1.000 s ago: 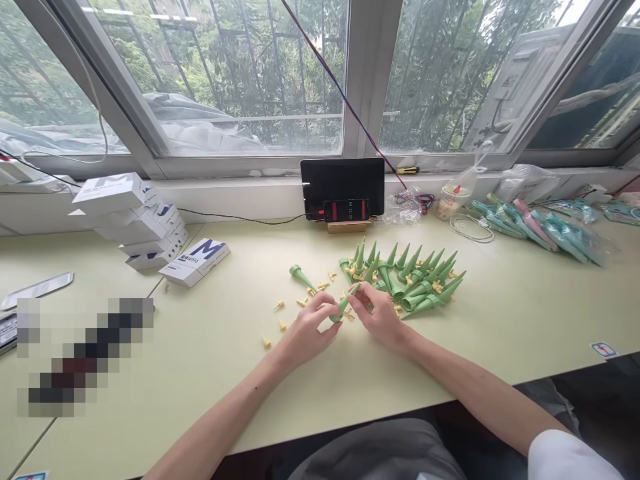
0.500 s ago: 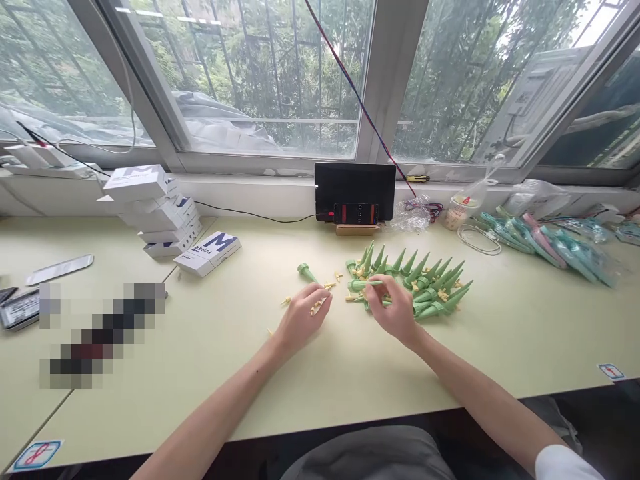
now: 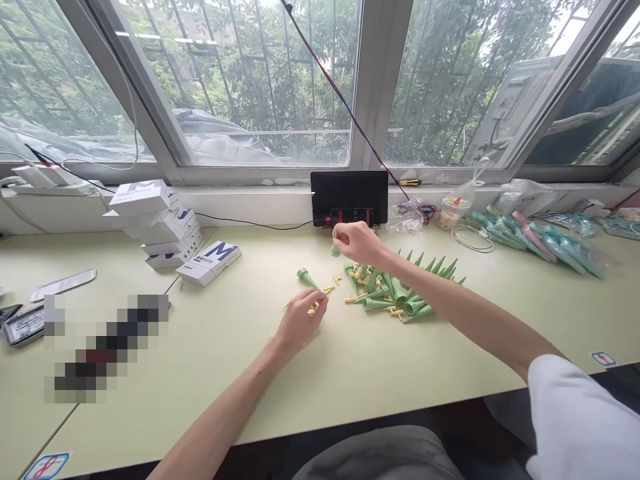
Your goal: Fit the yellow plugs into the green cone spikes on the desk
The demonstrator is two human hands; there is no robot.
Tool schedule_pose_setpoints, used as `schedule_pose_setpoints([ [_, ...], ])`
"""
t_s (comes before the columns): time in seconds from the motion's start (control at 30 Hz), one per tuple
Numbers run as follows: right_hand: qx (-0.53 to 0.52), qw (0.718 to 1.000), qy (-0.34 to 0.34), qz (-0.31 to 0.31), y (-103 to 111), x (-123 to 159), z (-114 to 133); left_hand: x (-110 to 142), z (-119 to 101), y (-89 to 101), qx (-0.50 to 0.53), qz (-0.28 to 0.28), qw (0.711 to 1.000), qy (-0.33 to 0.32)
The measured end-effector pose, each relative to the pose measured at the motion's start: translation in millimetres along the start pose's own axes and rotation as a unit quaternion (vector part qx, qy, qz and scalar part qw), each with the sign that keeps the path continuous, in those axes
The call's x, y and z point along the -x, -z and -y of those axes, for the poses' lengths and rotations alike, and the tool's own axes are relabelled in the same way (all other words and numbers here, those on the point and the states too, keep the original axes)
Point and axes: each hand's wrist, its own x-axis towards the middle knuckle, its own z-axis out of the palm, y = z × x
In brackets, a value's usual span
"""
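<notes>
My left hand [image 3: 303, 317] rests low over the table with its fingers curled in, and small yellow plastic pieces [image 3: 313, 309] show between them. Farther back, in front of the phone, my right hand [image 3: 361, 241] pinches a green cone-shaped plastic spike [image 3: 335, 250], its wide end down and the rest mostly covered by the fingers. A single green spike [image 3: 307, 277] lies just beyond my left hand. Beneath my right forearm spreads a heap of green spikes [image 3: 413, 305], partly hidden, with yellow pieces [image 3: 397, 312] scattered among them. Other yellow bits [image 3: 337, 281] lie between the hands.
A dark tablet [image 3: 349, 183] with a phone [image 3: 353, 216] before it stands by the window. White boxes [image 3: 165, 227] are stacked at the back left, one box [image 3: 209, 263] lying apart. A bagged cup [image 3: 454, 208] and bagged teal items [image 3: 565, 247] sit back right.
My right hand has moved away from the heap, back and to the left, carrying a green spike. My left hand stays nearly in place. The camera view has shifted slightly.
</notes>
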Motion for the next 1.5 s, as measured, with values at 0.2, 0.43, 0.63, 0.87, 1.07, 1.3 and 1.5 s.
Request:
schedule_pose_setpoints([
  [0.2,0.182,0.967,-0.05,0.174,-9,-32,-15,-1,-1,3.8,-0.001,0.003,1.0,0.009],
  [0.43,0.199,0.935,-0.065,0.286,-17,-40,-16,-1,-2,3.7,-0.007,0.004,1.0,0.003],
  [0.63,0.189,0.914,-0.039,0.358,-15,-45,-15,-1,0,2.4,-0.013,0.002,1.0,-0.013],
  [0.87,0.225,0.903,0.003,0.365,-8,-43,-1,-1,-1,4.1,-0.02,0.01,1.0,-0.001],
  [1.07,0.258,0.926,0.046,0.27,-15,-21,39,0,-1,4.8,-0.01,0.012,1.0,0.011],
  [1.3,0.257,0.901,-0.043,0.346,-47,-2,43,-3,2,6.9,0.0,0.002,1.0,-0.004],
  [1.5,0.247,0.898,-0.078,0.355,-57,4,32,-3,6,8.2,-0.008,-0.001,1.0,0.011],
])
